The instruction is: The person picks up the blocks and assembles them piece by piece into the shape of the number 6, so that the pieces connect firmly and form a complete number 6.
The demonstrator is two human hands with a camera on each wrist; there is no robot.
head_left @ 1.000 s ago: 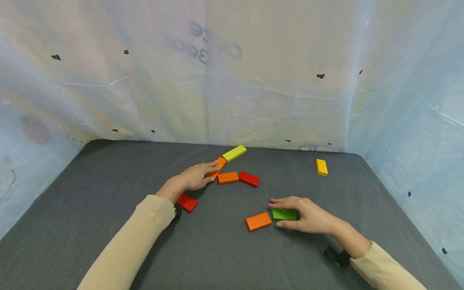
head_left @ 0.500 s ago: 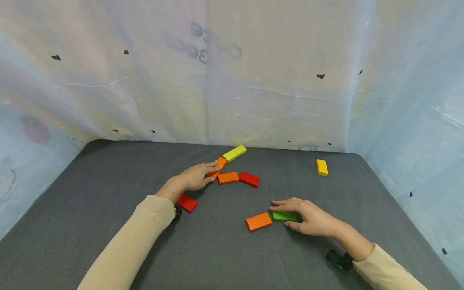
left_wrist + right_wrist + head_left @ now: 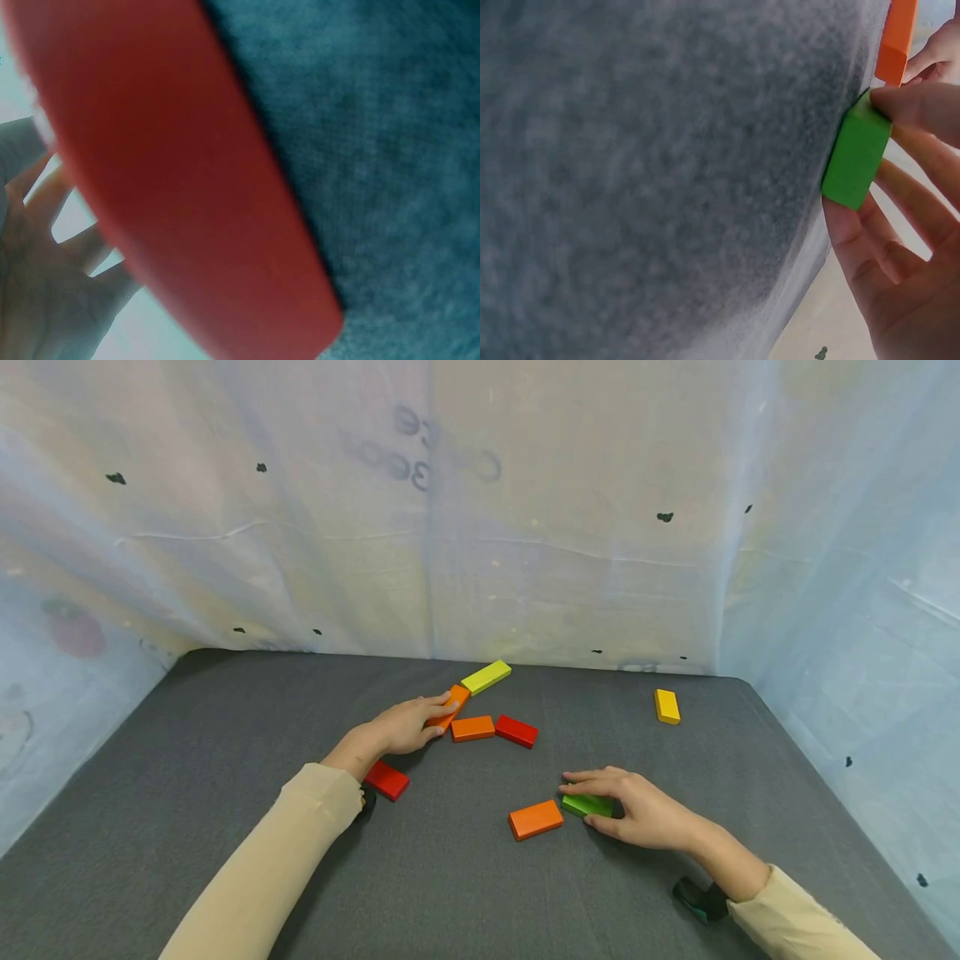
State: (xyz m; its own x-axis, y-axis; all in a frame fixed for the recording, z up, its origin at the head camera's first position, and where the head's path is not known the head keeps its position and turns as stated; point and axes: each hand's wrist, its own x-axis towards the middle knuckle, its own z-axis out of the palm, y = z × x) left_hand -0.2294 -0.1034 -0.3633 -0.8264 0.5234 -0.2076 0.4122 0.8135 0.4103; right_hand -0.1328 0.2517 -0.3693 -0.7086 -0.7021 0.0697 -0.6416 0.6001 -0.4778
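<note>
My left hand point(image 3: 401, 725) reaches to the middle of the table and holds an orange block point(image 3: 457, 697) between fingers and thumb. A red block point(image 3: 387, 780) lies by its wrist; in the left wrist view this red block point(image 3: 172, 172) hides much of the hand. My right hand point(image 3: 633, 806) grips a green block point(image 3: 587, 804), with the thumb on the near side and fingers over the far side. In the right wrist view the thumb touches one end of the green block point(image 3: 856, 154). Just left of it lies another orange block point(image 3: 536, 820).
Touching or nearly touching the held orange block are a yellow-green block point(image 3: 486, 677) and an orange block point(image 3: 472, 728), with a red block point(image 3: 516, 732) beside the latter. A yellow block point(image 3: 667, 707) lies far right. Pale sheeting point(image 3: 570, 585) walls the grey table point(image 3: 225, 735).
The right hand's thumb has slid back along the near edge of the green block, and that block has turned slightly. My left hand has stayed in place on the orange block.
</note>
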